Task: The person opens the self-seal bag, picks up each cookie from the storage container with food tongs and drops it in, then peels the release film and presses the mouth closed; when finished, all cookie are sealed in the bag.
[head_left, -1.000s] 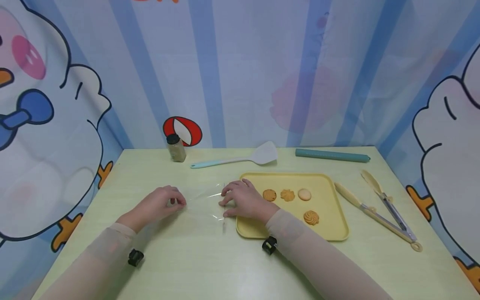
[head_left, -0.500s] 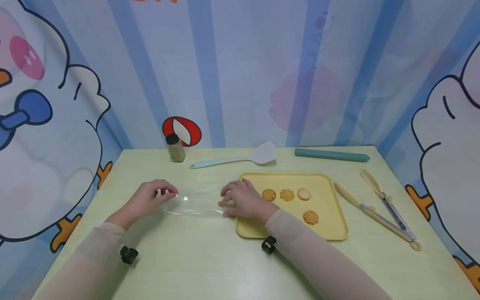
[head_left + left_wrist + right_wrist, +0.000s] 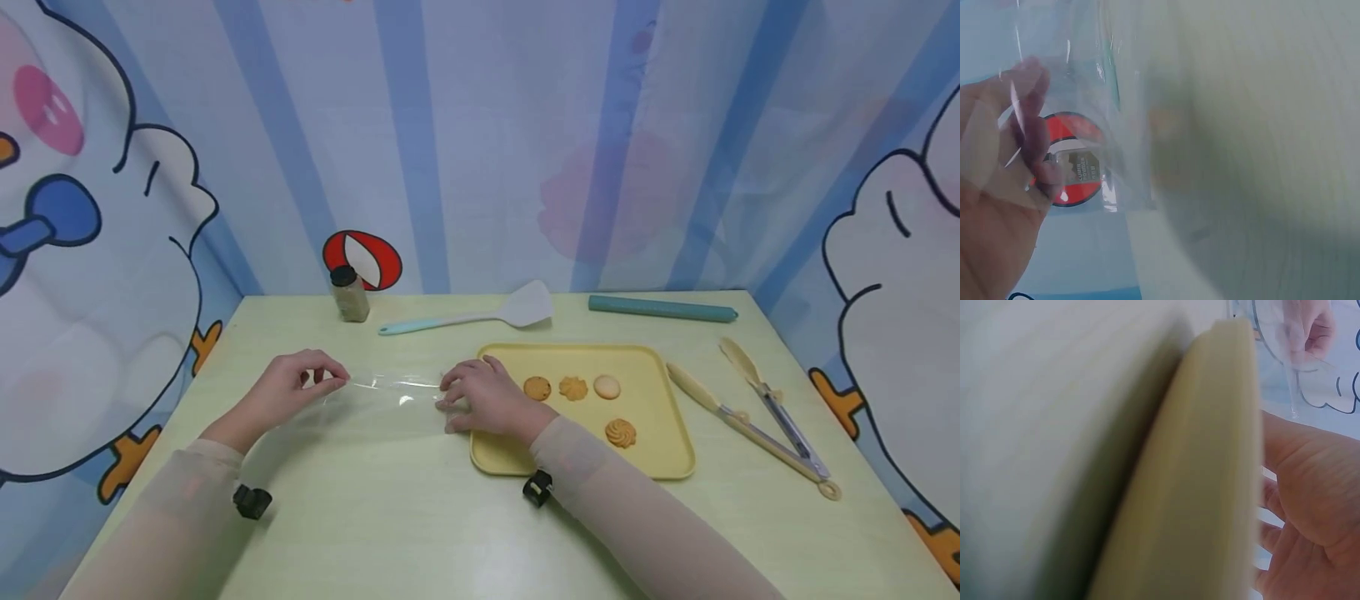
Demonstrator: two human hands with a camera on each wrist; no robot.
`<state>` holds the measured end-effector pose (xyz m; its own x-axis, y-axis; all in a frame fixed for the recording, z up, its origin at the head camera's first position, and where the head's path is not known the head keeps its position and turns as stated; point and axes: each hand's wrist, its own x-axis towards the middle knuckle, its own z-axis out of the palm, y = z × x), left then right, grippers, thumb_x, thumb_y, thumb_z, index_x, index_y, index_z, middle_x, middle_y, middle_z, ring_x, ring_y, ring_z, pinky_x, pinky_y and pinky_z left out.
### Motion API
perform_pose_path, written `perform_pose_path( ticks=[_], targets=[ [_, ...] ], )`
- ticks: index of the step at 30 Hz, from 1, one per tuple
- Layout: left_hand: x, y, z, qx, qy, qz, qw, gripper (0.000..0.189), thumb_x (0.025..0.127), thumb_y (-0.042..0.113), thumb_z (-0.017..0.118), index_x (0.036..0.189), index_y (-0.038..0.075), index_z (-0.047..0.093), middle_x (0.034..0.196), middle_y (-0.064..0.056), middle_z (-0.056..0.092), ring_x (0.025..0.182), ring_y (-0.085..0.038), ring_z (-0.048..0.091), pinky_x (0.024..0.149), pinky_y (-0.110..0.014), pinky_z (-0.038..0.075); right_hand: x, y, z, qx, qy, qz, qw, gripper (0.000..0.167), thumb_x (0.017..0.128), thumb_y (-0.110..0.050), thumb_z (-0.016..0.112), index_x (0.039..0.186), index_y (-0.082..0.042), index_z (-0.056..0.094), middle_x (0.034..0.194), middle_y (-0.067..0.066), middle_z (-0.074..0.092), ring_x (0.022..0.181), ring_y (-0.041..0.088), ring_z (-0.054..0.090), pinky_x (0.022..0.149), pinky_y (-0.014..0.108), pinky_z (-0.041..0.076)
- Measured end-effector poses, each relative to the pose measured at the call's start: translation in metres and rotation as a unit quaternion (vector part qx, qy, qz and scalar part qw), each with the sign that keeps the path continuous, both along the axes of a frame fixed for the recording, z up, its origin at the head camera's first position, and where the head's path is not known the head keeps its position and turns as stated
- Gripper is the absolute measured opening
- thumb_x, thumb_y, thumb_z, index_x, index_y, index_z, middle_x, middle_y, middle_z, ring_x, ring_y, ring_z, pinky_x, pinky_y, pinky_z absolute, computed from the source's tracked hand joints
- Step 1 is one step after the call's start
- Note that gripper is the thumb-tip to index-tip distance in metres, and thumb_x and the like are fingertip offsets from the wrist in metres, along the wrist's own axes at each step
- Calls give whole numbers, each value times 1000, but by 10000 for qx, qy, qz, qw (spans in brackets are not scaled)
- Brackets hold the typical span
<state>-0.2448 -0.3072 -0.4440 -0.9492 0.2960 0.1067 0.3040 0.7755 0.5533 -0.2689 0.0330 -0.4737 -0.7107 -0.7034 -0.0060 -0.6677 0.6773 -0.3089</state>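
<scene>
A clear plastic bag (image 3: 393, 396) stretches between the hands, close over the table left of the tray. Thumb and forefinger of the left hand (image 3: 303, 379) pinch its left end; in the left wrist view the bag (image 3: 1116, 125) hangs in front of the fingers. The right hand (image 3: 487, 400) overlaps the left edge of a yellow tray (image 3: 652, 462), its bent fingers and thumb around the bag's right end. Much of that end is hidden in the right wrist view, where the tray's rim (image 3: 1210, 456) covers part of the hand.
Several cookies lie on the tray, among them a swirled cookie (image 3: 620, 432). A cumin powder jar (image 3: 350, 296), a spatula (image 3: 517, 308) and a teal rod (image 3: 660, 308) are along the back. Tongs (image 3: 757, 425) lie at the right. A printed curtain (image 3: 487, 150) hangs behind.
The left hand has moved left and slightly away from the body, drawing the bag out wider. The right hand stays by the tray's left edge.
</scene>
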Motion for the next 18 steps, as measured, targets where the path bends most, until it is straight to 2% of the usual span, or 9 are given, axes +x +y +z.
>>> perform_pose_path(
  ticks=[11,18],
  targets=[
    [0,4,-9,-149,-214,-381,9989,10,94,17,77,103,20,77,99,7,71,88,-17,56,75,-30,48,-3,2,-1,-125,-151,70,9998,35,91,-38,80,125,-30,76,140,-6,62,144,23,43,123,61,16],
    [1,9,-6,-331,-196,-486,9981,10,92,15,79,101,21,77,95,6,70,86,-15,55,75,-34,48,-1,1,-1,-158,-173,81,9997,38,91,-39,80,128,-28,74,140,-5,61,144,24,43,122,62,15]
  ],
)
